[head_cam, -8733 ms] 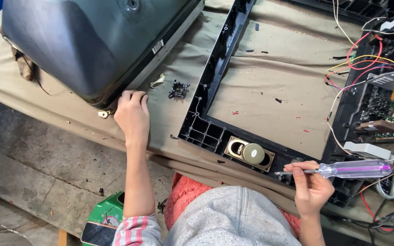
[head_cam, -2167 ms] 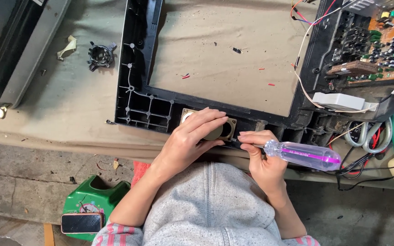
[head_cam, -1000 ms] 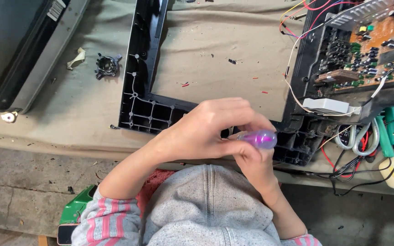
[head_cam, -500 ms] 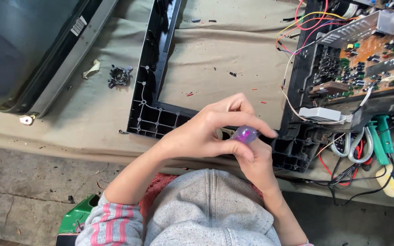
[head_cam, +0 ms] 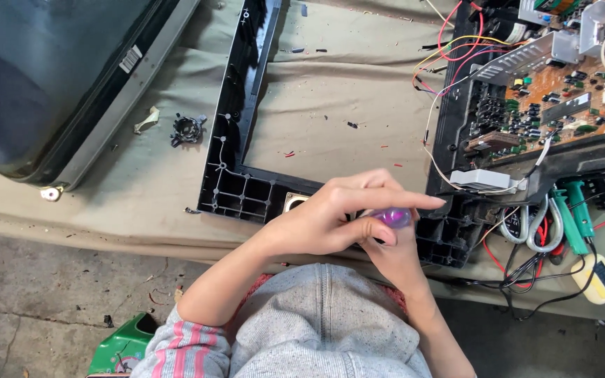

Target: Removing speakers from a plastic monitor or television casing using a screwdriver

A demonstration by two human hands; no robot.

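Head view, left to right: grey tube housing (head_cam: 50, 77) at far left; black plastic frame (head_cam: 246, 140) mid-cloth. Left hand (head_cam: 323, 224) now laid over purple-handled screwdriver (head_cam: 395, 217), fingers curled around handle top; earlier it rested beside speaker. Right hand (head_cam: 393, 255) beneath, gripping handle, tool turned upright over frame's lower rail. Circuit board (head_cam: 568, 98) at right.

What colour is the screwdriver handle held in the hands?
Translucent purple screwdriver handle, seen best in the head view.

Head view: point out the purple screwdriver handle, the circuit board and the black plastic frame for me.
purple screwdriver handle (head_cam: 395, 217): head view, the handle's rounded end between the two hands.
circuit board (head_cam: 568, 98): head view, middle of the brown board.
black plastic frame (head_cam: 243, 126): head view, its left side rail.
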